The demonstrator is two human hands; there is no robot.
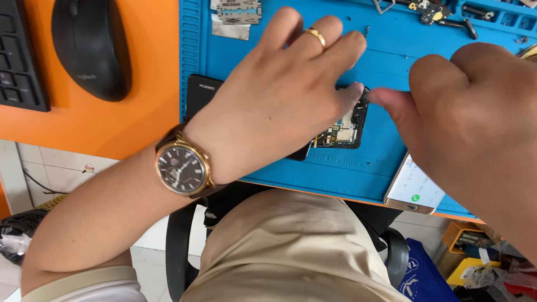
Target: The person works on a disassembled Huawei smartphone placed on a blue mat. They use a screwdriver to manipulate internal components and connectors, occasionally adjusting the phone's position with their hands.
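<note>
My left hand (285, 95) lies over an opened black phone (344, 131) on the blue work mat (386, 61), its fingers pressing down on the phone's top edge; it wears a gold ring and a brown-faced wristwatch. The phone's circuit board shows at its right end. My right hand (470, 117) comes in from the right with fingers curled, its thumb tip touching the phone's upper right corner beside my left fingertips. Whether it pinches a small part is hidden.
A second phone (415, 190) with a lit screen lies at the mat's front right edge. Razor blades (239, 11) and small parts and screws (442, 14) sit at the mat's far side. A black mouse (89, 47) and keyboard (19, 56) rest on the orange desk at left.
</note>
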